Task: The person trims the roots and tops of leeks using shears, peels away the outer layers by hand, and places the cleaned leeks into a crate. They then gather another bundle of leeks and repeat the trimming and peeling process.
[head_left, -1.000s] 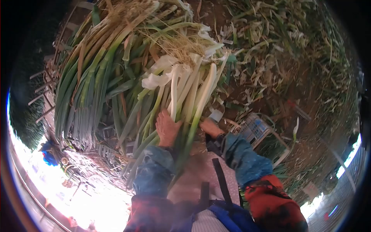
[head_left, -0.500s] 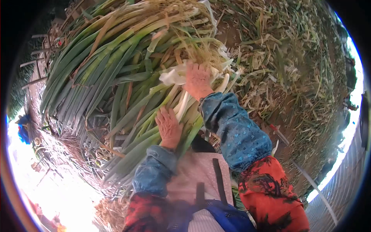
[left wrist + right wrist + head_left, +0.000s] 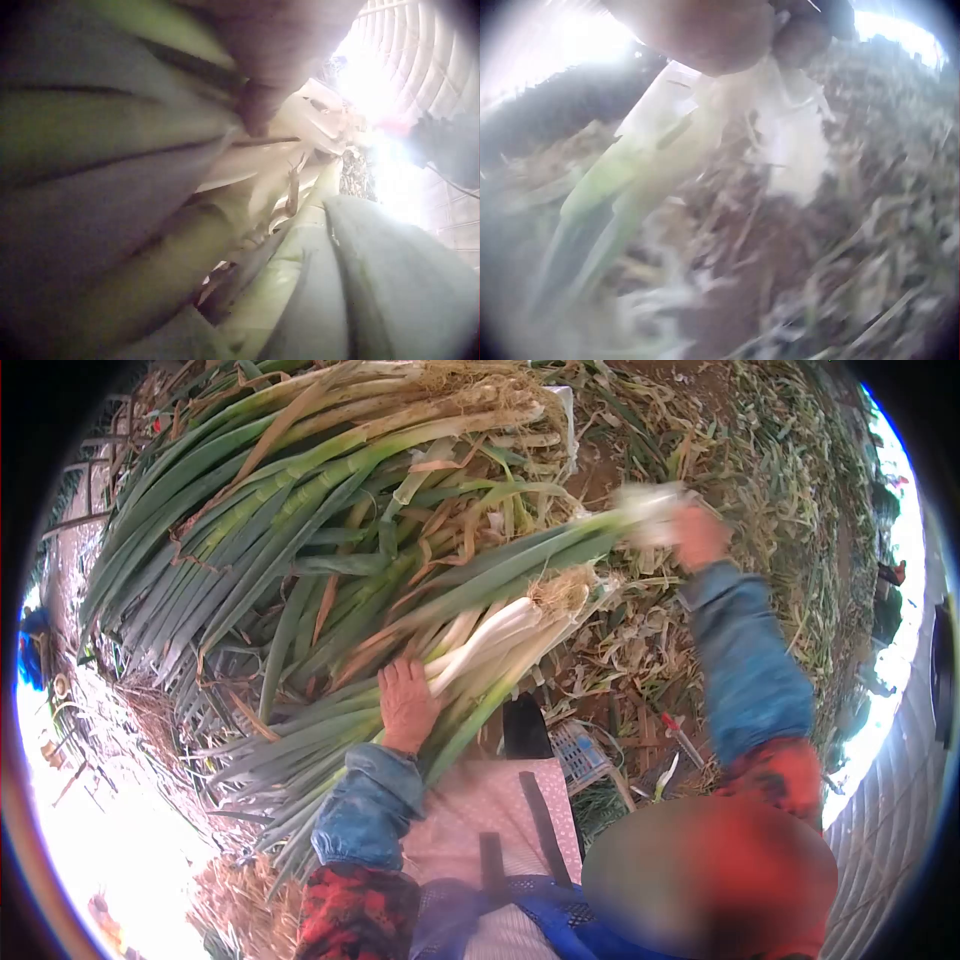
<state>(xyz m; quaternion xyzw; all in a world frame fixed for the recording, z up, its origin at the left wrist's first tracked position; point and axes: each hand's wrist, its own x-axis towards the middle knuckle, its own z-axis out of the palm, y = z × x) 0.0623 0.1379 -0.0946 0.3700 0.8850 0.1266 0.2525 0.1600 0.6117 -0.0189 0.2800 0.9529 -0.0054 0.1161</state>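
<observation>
My left hand [image 3: 408,705] lies with fingers outstretched on a bunch of long green onions [image 3: 490,640] by my lap, pressing on the stalks where white turns to green. Their roots point up and right. In the left wrist view, broad green leaves [image 3: 397,277] run close beneath that hand. Off to the right, my right hand [image 3: 702,538] grips the white root end of a green onion [image 3: 652,142], blurred by motion. Its green leaves [image 3: 540,555] trail left over the pile. In the right wrist view a loose white strip [image 3: 799,154] hangs below the fingers.
A large heap of green onions [image 3: 290,490] lies at the upper left, roots toward the right. Trimmed leaves and peelings [image 3: 780,490] cover the ground at right. A small plastic crate [image 3: 580,750] and a red-handled tool [image 3: 682,738] lie near my right side.
My right hand has gone from beside my lap to the root ends, then out to the right with a green onion in its grip. The left hand stays on the bunch.
</observation>
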